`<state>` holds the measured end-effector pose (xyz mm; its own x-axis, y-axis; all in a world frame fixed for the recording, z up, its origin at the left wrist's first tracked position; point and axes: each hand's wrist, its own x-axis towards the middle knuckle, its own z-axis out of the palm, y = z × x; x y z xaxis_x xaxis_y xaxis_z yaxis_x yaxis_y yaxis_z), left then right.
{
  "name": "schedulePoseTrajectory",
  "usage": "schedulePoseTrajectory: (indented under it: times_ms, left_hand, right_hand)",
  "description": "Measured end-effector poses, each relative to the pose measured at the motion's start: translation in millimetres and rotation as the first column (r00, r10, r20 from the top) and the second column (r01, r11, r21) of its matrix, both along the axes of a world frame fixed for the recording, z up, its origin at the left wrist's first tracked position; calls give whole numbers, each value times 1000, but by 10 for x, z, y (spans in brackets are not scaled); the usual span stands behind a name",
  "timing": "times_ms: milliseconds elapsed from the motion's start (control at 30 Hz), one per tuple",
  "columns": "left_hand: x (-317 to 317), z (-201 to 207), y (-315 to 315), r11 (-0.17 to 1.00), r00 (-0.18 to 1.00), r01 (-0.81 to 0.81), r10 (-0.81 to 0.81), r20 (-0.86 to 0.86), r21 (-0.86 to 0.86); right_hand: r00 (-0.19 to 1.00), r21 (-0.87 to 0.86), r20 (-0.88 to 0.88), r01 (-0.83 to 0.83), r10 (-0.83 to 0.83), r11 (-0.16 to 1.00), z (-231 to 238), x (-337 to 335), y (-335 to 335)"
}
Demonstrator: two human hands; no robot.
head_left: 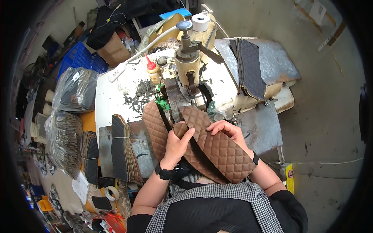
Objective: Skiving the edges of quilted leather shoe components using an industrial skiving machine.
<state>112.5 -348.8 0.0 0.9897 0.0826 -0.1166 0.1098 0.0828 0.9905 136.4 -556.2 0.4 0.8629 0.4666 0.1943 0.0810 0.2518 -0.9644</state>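
Note:
Brown quilted leather-like panels with diamond stitching lie in front of a cream sewing-type machine (187, 66). My left hand (176, 145) is closed around the edge of a brown quilted panel (227, 157), its thumb on top. On the right, my right hand (228, 131) grips the same panel's outer edge with bent fingers; its thumb is hidden. The panel's upper end reaches up to the machine's working parts, and its lower end hangs toward my lap. A second brown quilted piece (154, 126) slopes down left of my left hand. Dark backing shows between the two.
Black scraps (142, 95) and a red-capped bottle (152, 69) sit on the white table. Dark quilted panels (250, 70) are stacked at the right, and a tied bundle (122, 145) at the left. Plastic-wrapped stacks (64, 136) and a blue crate (83, 58) stand farther left.

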Motion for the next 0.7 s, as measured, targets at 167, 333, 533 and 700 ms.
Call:
schedulePoseTrajectory:
  times_ms: [167, 333, 533, 700]
  left_hand:
    - [49, 147, 52, 1000, 998, 22, -22, 55, 0]
    - [65, 260, 66, 998, 997, 25, -29, 74, 51]
    - [82, 283, 92, 1000, 999, -2, 1, 52, 22]
    - [135, 378, 95, 995, 995, -38, 46, 92, -89]
  right_hand:
    - [999, 17, 44, -2, 1, 1000, 149, 25, -10]
    - [977, -139, 215, 44, -14, 989, 291, 26, -34]
    - [926, -217, 375, 137, -47, 966, 363, 23, -27]
    - [927, -177, 352, 200, -128, 964, 336, 24, -62]
